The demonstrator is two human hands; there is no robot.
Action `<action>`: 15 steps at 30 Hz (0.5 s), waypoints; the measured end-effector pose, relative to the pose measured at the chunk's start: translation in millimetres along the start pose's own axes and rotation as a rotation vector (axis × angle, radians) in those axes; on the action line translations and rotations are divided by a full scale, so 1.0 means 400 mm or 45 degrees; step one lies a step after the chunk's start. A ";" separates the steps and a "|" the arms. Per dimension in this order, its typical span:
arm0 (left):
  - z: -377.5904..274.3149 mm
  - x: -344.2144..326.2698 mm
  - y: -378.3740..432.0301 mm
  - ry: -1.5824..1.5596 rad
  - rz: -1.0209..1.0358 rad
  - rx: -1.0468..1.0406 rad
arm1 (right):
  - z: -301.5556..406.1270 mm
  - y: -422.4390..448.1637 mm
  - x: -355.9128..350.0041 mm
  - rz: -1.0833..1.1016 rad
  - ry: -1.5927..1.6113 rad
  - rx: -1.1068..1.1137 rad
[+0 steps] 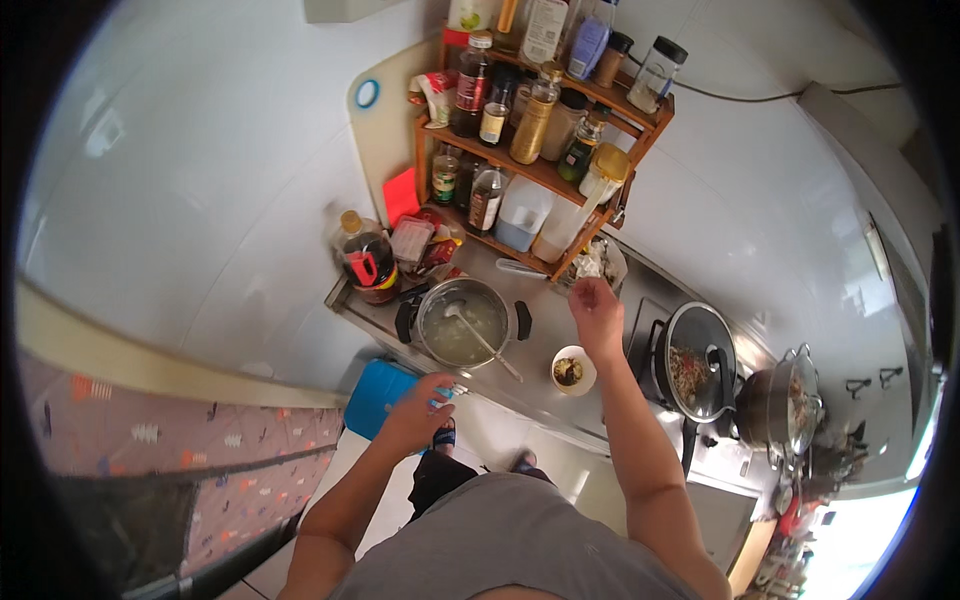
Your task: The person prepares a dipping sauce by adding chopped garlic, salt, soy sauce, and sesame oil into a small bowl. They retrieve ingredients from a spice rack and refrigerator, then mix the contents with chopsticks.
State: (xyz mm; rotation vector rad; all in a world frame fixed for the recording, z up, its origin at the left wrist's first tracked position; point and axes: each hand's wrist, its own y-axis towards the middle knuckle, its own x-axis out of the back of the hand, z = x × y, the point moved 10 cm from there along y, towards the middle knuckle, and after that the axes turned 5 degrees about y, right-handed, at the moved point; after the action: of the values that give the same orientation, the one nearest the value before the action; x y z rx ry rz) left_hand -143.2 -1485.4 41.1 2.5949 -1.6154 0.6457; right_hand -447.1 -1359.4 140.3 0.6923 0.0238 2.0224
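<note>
My left hand (417, 414) hangs in front of the counter's edge, thumb and fingers apart, over a blue plastic bin (373, 405); bits of blue show between the fingers. My right hand (598, 319) is raised over the steel counter with its fingers curled; whether anything is pinched inside is hidden. Just below it stands a small white bowl (589, 377) holding dark and pale chopped seasoning. Left of the bowl, a steel pot (426, 346) with black handles contains cloudy liquid, and a ladle (480, 337) leans across its rim. Beyond my right hand lies a clear plastic bag or container (616, 264).
A wooden rack (547, 174) of bottles and jars stands at the back. Left of the pot is a large bottle of dark sauce (367, 259). On the right, a glass-lidded pan (694, 330) sits on the stove with its handle forward, beside a lidded steamer pot (761, 401).
</note>
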 end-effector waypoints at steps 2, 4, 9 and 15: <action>0.006 0.041 0.019 -0.034 0.005 0.007 | -0.139 0.059 -0.023 -0.062 -0.013 -0.240; 0.027 0.071 0.037 -0.037 -0.010 0.026 | -0.266 0.127 -0.104 0.008 -0.056 -0.342; 0.123 0.056 0.004 -0.121 0.021 0.152 | -0.327 0.289 -0.221 -0.423 -0.119 -0.360; 0.127 0.048 0.000 -0.119 0.095 0.206 | -0.506 0.458 -0.244 -0.212 -0.059 -0.815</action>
State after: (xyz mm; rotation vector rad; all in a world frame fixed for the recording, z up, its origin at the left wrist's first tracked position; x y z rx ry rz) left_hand -118.9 -1513.6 1.3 2.7267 -1.7648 0.6969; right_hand -653.0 -1484.1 -21.2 0.3119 -0.5513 1.7106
